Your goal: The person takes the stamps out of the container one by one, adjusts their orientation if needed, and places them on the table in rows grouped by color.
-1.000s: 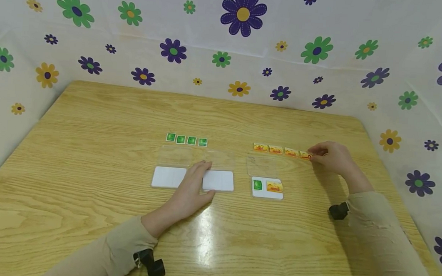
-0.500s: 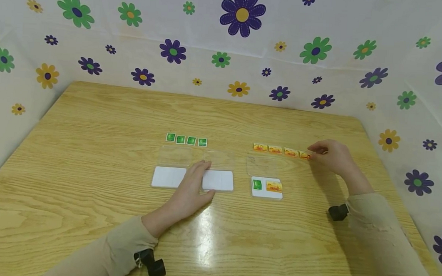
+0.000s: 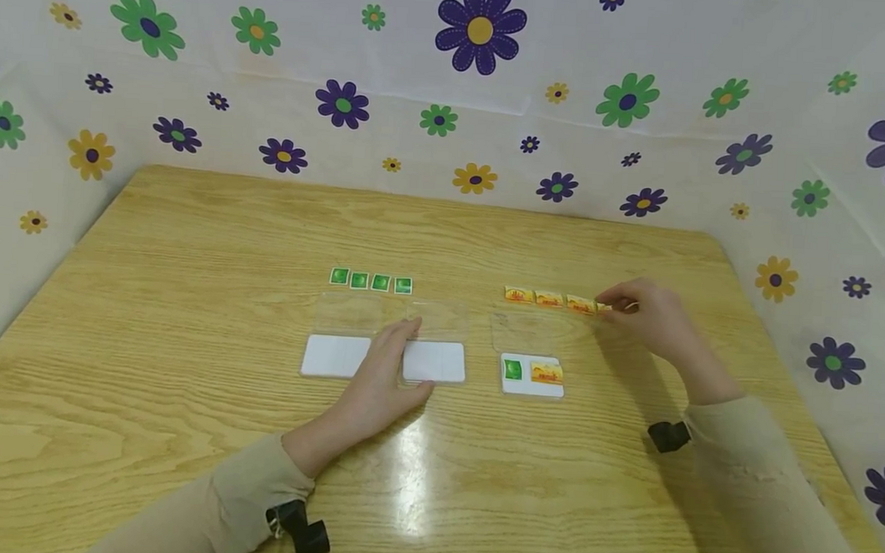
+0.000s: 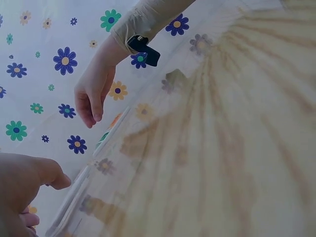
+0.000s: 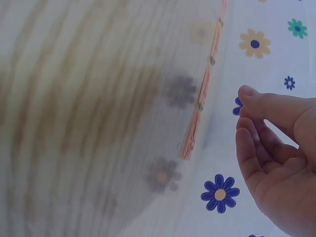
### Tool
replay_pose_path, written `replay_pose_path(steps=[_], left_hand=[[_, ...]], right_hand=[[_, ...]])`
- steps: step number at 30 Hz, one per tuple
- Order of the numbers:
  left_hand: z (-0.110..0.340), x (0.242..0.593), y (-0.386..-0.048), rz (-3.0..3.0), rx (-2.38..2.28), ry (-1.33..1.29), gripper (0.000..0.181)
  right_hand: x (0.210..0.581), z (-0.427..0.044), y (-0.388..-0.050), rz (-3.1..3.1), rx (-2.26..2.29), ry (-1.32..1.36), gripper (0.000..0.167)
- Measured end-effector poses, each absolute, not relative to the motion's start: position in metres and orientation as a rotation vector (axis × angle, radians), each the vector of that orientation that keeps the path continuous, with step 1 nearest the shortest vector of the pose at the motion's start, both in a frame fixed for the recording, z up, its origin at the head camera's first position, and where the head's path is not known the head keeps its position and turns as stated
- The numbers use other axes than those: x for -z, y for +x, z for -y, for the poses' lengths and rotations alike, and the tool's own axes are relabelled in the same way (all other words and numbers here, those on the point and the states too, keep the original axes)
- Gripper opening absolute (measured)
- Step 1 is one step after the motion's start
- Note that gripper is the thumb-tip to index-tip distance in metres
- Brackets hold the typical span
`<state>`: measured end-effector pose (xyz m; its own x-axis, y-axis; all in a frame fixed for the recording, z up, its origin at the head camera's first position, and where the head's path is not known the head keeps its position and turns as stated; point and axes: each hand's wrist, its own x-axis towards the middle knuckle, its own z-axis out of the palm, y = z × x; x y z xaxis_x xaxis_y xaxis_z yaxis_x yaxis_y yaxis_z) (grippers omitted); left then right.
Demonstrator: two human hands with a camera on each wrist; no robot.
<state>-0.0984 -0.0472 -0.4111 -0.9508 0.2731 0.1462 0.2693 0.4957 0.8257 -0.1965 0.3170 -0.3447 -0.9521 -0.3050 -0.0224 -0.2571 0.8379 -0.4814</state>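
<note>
My left hand [image 3: 380,378] rests over the gap between two flat white cases, its straight fingers spread across the left part of the right-hand white case [image 3: 441,362]. The left-hand white case [image 3: 336,356] is partly covered. Clear panels [image 3: 349,312] lie behind them. My right hand [image 3: 654,317] is at the right end of a row of orange-yellow picture stickers [image 3: 549,300], hiding most of the last one. In the right wrist view its thumb and fingertips sit close together, with nothing seen between them, apart from the stickers [image 5: 203,89].
A third white case [image 3: 521,387] bears a small green sticker [image 3: 513,369] and an orange one [image 3: 547,373], with a clear panel [image 3: 524,332] behind it. Several green stickers [image 3: 370,281] form a row at the left. Flowered cloth [image 3: 394,57] rises behind the wooden table [image 3: 186,296].
My right hand has shifted slightly left over the last orange sticker, hiding more of it. My left hand has stayed in place. The head view has shifted a little.
</note>
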Motion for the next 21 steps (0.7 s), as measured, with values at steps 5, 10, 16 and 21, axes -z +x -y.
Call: replay_pose_path(steps=[5, 10, 16, 21], left_hand=[[0.043, 0.408, -0.1, -2.734, -1.503, 0.479, 0.081], [0.03, 0.4, -0.101, -2.704, -1.53, 0.497, 0.079], [0.009, 0.39, -0.104, -2.652, -1.531, 0.538, 0.078], [-0.012, 0.388, -0.103, -2.567, -1.567, 0.562, 0.077]], right_hand=[[0.346, -0.307, -0.193, -2.932, 0.755, -0.525, 0.02], [0.344, -0.297, -0.188, -2.917, 0.772, -0.571, 0.019], [0.342, -0.288, -0.183, -2.888, 0.783, -0.601, 0.019], [0.345, -0.282, -0.182, -2.872, 0.783, -0.62, 0.02]])
